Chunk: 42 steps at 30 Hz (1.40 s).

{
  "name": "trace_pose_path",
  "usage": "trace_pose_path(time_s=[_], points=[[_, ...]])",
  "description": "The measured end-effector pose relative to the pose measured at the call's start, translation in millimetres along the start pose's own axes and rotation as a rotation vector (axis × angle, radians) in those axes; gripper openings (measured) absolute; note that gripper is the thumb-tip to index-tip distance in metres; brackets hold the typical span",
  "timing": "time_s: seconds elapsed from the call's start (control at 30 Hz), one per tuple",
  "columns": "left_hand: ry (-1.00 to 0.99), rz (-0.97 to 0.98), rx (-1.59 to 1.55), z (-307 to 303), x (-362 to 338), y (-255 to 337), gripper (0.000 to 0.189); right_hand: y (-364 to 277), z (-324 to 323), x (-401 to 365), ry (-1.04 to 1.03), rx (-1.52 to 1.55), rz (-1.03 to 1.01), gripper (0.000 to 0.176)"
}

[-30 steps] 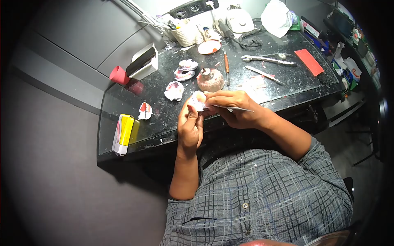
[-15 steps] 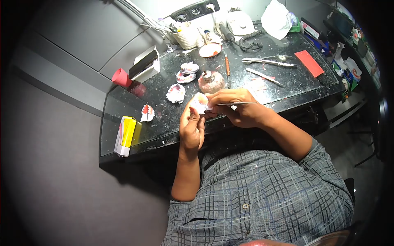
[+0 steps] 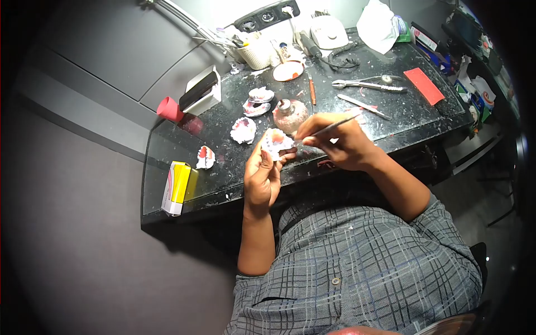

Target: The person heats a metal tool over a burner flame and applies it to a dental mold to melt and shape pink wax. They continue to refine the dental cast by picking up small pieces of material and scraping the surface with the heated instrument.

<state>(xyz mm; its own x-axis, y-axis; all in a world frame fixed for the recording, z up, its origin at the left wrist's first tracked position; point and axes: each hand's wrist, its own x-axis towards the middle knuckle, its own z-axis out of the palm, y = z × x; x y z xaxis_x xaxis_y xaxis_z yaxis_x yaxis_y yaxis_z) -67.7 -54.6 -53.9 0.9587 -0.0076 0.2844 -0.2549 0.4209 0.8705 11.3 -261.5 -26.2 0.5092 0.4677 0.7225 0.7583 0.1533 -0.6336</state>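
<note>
My left hand (image 3: pixel 260 180) is closed around a white plaster dental model (image 3: pixel 274 146), which has an orange-pink patch on it and is held above the table's front edge. In my right hand (image 3: pixel 347 144) is a slim metal dental hand tool (image 3: pixel 338 124), gripped like a pen. Its tip end is near the model's right side; whether it touches cannot be made out. Just beyond both hands stands a round glass spirit burner (image 3: pixel 291 118) with a metal top. More plaster models lie to the left: one open cast (image 3: pixel 243 130), a stacked pair (image 3: pixel 258 101) and one with red wax (image 3: pixel 205 158).
A yellow-and-white box (image 3: pixel 177 188) lies at the table's left edge, with a red cup (image 3: pixel 169 109) behind. Toward the right are a metal plier-like instrument (image 3: pixel 369 85), a white-handled knife (image 3: pixel 363 105) and a red wax sheet (image 3: pixel 424 86). A round dish (image 3: pixel 288 71) stands farther back.
My right hand has drawn back to the right from the model, and the tool now tilts upward. The model stays in my left hand. The whole view has shifted slightly.
</note>
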Motion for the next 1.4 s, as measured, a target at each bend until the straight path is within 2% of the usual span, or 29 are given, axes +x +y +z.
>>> trace_pose_path(time_s=[0.03,0.1,0.13,0.17,0.23,0.27,0.3,0.33,0.37,0.43,0.5,0.53,0.57,0.63,0.7,0.77,0.83,0.9,1.03,1.07,1.1,1.2,1.23,1.27,1.3,1.37,1.4], points=[[0.002,0.000,0.005,-2,0,2,0.055,-3,-6,2,0.039,-0.041,-0.058,0.003],[-0.096,-0.031,-0.072,-7,-1,8,0.056,-5,-15,-1,0.111,-0.087,0.012,0.003],[-0.122,-0.032,-0.081,-9,-1,9,0.067,8,-14,-6,0.186,0.113,0.015,0.008],[-0.119,-0.031,-0.071,-9,-3,10,0.067,11,-23,-9,0.173,0.075,-0.001,0.012],[-0.156,0.051,-0.280,-5,-9,13,0.066,5,-38,-16,0.214,0.018,0.039,0.011],[-0.178,0.037,-0.300,2,-16,22,0.073,3,-46,-15,0.209,0.010,0.097,0.009],[-0.171,0.073,-0.239,13,-25,30,0.080,2,-51,-15,0.203,0.003,0.159,0.009],[-0.239,0.096,0.002,20,-37,40,0.086,8,-57,-16,0.203,-0.067,0.152,0.012],[-0.203,0.064,0.030,38,-50,53,0.088,10,-60,-16,0.237,-0.058,0.155,0.014],[-0.390,0.103,-0.074,60,-60,68,0.086,5,-66,-15,0.269,-0.055,0.182,0.013],[-0.307,0.103,0.078,65,-61,75,0.091,6,-71,-17,0.300,-0.050,0.186,0.013],[-0.194,0.008,0.257,62,-56,80,0.093,9,-72,-15,0.349,-0.054,0.115,0.014],[-0.101,-0.035,0.365,60,-49,81,0.086,9,-80,-15,0.341,-0.130,0.123,0.015],[-0.108,-0.016,0.384,19,-14,63,0.070,11,-92,-15,0.380,-0.099,0.152,0.017],[-0.050,-0.095,0.513,-22,1,50,0.054,14,-106,-17,0.380,-0.105,0.194,0.018],[-0.029,-0.124,0.543,-44,13,46,0.051,11,-116,-18,0.402,-0.099,0.231,0.018],[0.009,-0.315,0.715,-57,22,55,0.050,12,-126,-19,0.402,-0.111,0.210,0.018],[0.096,-0.330,0.804,-56,30,59,0.046,7,-135,-18,0.397,-0.117,0.201,0.018],[0.197,-0.080,1.161,-71,53,64,0.040,10,-156,-23,0.404,-0.124,0.190,0.018],[0.238,-0.064,1.258,-58,62,77,0.038,11,-161,-25,0.401,-0.145,0.209,0.018],[0.239,0.052,1.362,-53,74,90,0.039,15,-164,-27,0.422,-0.137,0.221,0.018],[0.447,0.199,1.505,-62,131,121,0.044,22,-177,-32,0.408,-0.111,0.239,0.021],[0.432,0.284,1.528,-88,159,128,0.045,28,-182,-34,0.393,-0.092,0.245,0.023],[0.434,0.215,1.662,-104,183,137,0.046,33,-185,-36,0.385,-0.085,0.250,0.023],[0.431,0.217,1.665,-131,208,141,0.046,35,-187,-36,0.380,-0.080,0.253,0.023],[0.250,0.203,1.924,-190,249,140,0.055,38,-188,-34,0.393,-0.061,0.259,0.022],[0.242,0.211,1.926,-201,259,140,0.055,39,-188,-34,0.398,-0.040,0.269,0.022]])
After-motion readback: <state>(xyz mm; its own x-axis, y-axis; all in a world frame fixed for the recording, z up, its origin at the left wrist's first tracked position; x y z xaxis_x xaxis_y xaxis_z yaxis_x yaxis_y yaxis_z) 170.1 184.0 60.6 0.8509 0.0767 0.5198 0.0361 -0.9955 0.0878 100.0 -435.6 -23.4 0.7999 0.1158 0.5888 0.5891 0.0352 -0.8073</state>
